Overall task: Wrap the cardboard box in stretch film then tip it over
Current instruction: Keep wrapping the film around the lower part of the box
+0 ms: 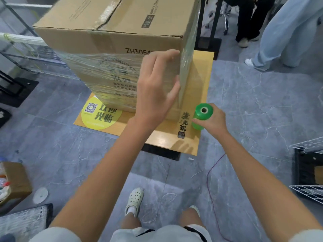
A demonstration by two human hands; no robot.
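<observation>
- Your tall brown cardboard box [111,37] stands upright on a low wooden desk [166,137], towards its back and left. Its taped flaps are on top.
- Clear stretch film [104,75] bands the lower part of the near face. The upper strip with the printed code is bare. The box's right side shows a greenish sheen of film along the corner.
- Your left grip [157,88] is released: the fingers are spread and fairly straight, laid against the near face just beside the right-hand corner, over the upper edge of the film. Motion blur hides how firmly they press.
- Your right grip [212,121] is clenched round a green roll of stretch film [202,112]. The roll is held nearly upright, its hollow core facing you, low down beside the box's near right corner and above the desk's front right part.
- A round yellow sticker with a QR code [101,116] lies on the desk's left front corner, partly under the box.
- The desk stands on a grey marbled tile floor [253,102]. A thin red cord [211,180] trails across the tiles below your right arm.
- Your white perforated clog [134,198] shows between your arms.
- At the left edge sits a small open cardboard carton [15,179], with a flat white disc [40,195] on the floor near it.
- White wire racks [307,145] stand at the right edge.
- Legs of other people [283,32] are visible at the top right.
</observation>
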